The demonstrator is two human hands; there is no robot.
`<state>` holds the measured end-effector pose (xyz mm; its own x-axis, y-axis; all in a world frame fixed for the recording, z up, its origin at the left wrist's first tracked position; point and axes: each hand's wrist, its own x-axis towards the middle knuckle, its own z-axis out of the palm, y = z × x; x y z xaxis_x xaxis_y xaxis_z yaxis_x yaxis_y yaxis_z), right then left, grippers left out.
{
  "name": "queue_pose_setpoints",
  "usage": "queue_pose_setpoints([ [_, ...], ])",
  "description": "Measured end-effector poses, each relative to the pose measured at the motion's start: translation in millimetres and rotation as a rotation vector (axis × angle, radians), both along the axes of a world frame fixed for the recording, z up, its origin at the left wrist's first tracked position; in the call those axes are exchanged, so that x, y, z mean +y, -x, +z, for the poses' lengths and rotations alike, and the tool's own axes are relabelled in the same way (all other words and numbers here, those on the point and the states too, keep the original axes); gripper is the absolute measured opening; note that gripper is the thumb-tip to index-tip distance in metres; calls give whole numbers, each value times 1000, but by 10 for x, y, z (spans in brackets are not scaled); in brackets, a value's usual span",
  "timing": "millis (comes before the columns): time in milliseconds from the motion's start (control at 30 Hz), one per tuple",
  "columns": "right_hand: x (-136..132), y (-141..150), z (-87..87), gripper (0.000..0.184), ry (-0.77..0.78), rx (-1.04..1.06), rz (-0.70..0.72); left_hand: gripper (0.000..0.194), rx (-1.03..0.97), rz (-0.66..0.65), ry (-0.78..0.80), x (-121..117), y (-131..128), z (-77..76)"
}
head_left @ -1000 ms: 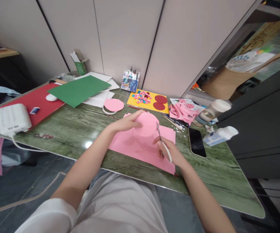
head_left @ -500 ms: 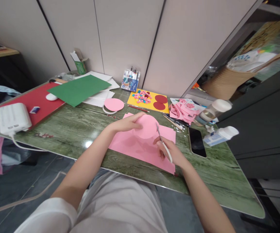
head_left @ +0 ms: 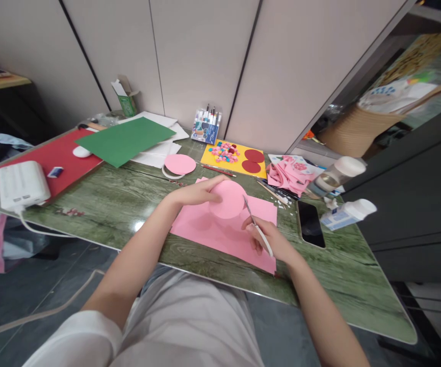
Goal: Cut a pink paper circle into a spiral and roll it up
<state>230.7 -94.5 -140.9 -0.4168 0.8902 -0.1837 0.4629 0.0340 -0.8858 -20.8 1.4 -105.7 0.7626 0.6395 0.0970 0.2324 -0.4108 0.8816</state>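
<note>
Paper disc (head_left: 227, 200), pink and round, is held over the pink sheet (head_left: 201, 229) by the left hand (head_left: 202, 192), its left rim pinched under the thumb. White-handled scissors (head_left: 261, 235) are gripped in the right hand (head_left: 269, 239), with the blades at the disc's right edge. The disc can be judged light, thin and dry, hardly slippery but easily creased or torn; it is best held flat and lightly by the rim, opposite the blades.
</note>
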Motion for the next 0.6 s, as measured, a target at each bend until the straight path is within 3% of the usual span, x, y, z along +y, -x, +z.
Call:
queue_pose_setpoints([
  [433, -2, -38, 47, 24, 48, -44, 66, 48, 71, -62, 11, 25, 80, 34],
  [600, 7, -55, 87, 24, -17, -64, 58, 52, -29, 77, 102, 29, 3, -23],
])
